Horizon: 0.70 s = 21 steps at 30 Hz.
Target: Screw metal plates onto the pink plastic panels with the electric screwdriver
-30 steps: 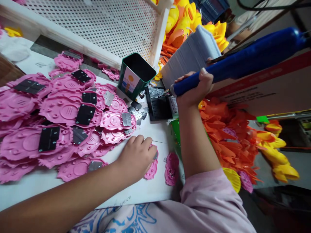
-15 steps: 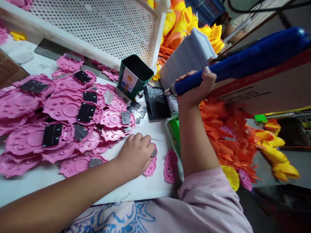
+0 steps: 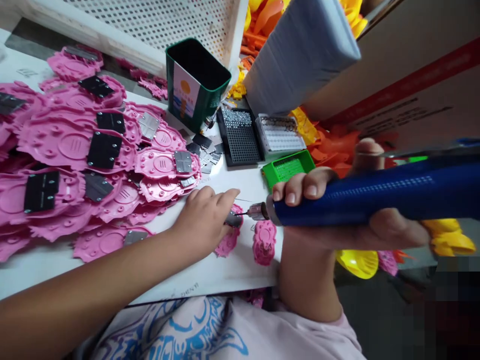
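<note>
My left hand lies curled on a small pink plastic piece on the white table, its fingertips pinning a small grey metal plate onto it. My right hand grips a blue electric screwdriver, held level, with its bit tip touching that metal plate. A second small pink piece lies just right of the first, below the screwdriver's nose.
A heap of pink pieces with black and grey plates fills the left. Behind stand a green tin, a black screw tray, a white tray, a green tray, loose metal plates, a white perforated crate and orange and yellow parts.
My right hand has brought the screwdriver down from the black screw tray to the plate under my left fingers. The camera has tipped closer and downward.
</note>
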### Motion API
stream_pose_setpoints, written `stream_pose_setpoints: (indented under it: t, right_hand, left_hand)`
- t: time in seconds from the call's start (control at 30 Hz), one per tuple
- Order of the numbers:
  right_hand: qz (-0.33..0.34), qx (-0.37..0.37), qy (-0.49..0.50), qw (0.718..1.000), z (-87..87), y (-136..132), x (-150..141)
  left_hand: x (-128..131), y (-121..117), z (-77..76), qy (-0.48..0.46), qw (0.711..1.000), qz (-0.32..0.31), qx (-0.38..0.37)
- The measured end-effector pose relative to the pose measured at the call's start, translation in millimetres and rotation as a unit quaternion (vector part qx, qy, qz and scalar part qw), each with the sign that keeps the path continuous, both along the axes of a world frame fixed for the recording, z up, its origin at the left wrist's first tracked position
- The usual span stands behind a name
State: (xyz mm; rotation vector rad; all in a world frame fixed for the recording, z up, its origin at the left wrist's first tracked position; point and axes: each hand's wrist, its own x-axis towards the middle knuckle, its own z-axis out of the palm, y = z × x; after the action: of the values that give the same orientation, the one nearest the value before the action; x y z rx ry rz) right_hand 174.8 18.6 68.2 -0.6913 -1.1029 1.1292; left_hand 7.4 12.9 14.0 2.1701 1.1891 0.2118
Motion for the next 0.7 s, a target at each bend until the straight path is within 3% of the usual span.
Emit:
stream_pose_setpoints:
  t: [0.23, 0.5, 0.6, 0.7]
  right_hand:
    - [0.088, -0.026, -0.067, 0.994, -0.4, -2, -2]
    - [0.083, -0.005, -0.036, 0.996, -6.5, -2, -5]
    - [0.087, -0.033, -0.063, 0.994, -7.7, -4, -5]
    - [0.054, -0.025, -0.06, 0.996, -12.1, -9, -6]
  left_hand:
    - [2, 2, 2.6, 0.001, 1.0, -0.001, -0.002]
    - [2, 2, 0.1, -0.004, 1.0, -0.012, 0.012]
    - [2, 2, 0.1, -0.005, 1.0, -0.016, 0.012]
    - [2, 1, -1.1, -0.004, 1.0, -0.018, 0.014]
